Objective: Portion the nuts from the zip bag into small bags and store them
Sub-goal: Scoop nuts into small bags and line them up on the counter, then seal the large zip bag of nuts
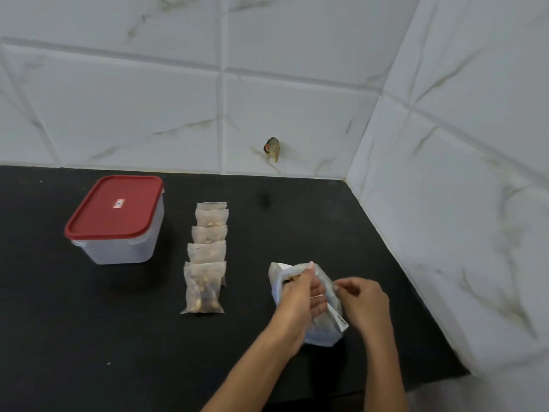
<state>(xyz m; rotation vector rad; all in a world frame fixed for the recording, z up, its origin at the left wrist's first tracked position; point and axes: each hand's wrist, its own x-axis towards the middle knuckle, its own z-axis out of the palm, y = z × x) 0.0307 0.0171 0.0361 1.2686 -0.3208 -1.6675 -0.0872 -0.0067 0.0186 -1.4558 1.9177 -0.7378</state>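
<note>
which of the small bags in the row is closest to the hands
The front small bag, at the near end of the row: it lies lowest in view, nearest the left hand, fully uncovered, its nuts showing.

Two bare forearms, no sleeves, left hand (pixel 300 295), right hand (pixel 364 301), pale thumbnail

Black countertop (pixel 89 337), marble-tiled wall (pixel 148 99) (small dark hole (pixel 272 149)).

Counter (pixel 89 337): matte black, a few pale specks. Wall tiles (pixel 297 108): white, grey-brown marble veining. Container (pixel 124 245): frosted translucent white; lid (pixel 114 205) red, small red-and-white label at centre. Small bags (pixel 205 257): cloudy translucent, brown and tan contents showing through. Zip bag (pixel 323 328): white-silver, dark patches.
</note>
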